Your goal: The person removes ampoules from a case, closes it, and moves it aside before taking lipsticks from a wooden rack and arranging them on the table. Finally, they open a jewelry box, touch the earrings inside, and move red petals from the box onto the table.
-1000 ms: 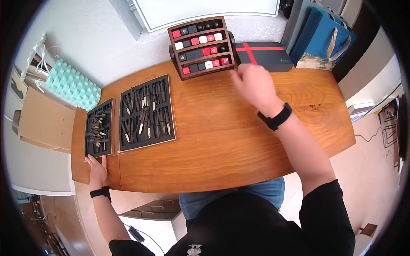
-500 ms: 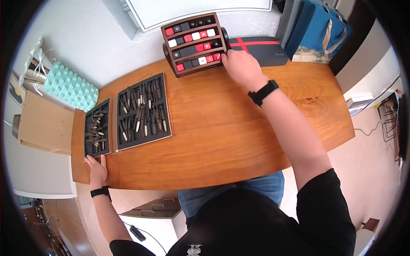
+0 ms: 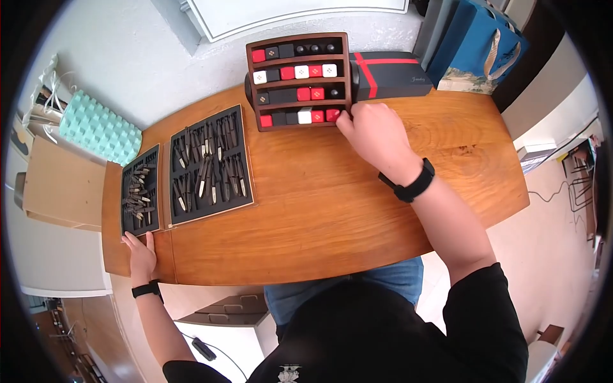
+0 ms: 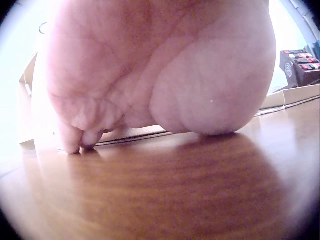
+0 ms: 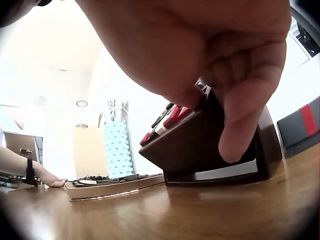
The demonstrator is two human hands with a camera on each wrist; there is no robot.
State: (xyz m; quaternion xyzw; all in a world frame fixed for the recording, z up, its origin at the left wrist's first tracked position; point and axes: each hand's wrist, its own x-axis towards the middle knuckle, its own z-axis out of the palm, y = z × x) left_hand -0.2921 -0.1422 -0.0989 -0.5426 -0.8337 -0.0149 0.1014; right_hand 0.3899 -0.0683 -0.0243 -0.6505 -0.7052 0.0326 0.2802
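A dark brown wooden rack [image 3: 297, 62] with tiered shelves stands at the back of the table, holding red, black and white square blocks. At its lower right corner is my right hand [image 3: 381, 137], gripping the side with thumb and curled fingers. The thumb sits close to a red block [image 3: 332, 115]. In the right wrist view the thumb is at the rack's front and a finger [image 5: 237, 132] lies along its side. My left hand [image 3: 143, 256] rests on the table with fingers extended, fingertips at the near edge of a small black-lined tray [image 3: 131, 226].
A larger black-lined tray [image 3: 227, 205] adjoins the small one; both carry many dark, slim pieces with pale tips. A mint-green studded holder [image 3: 102, 131] is at the back left. Behind my right hand lie a black box with red ribbon [image 3: 405, 83] and a blue gift bag [image 3: 476, 48].
My right hand has reached the rack's right side and taken hold of it. The rack has turned, its lower edge now nearer to me and more level. The left hand stays put.
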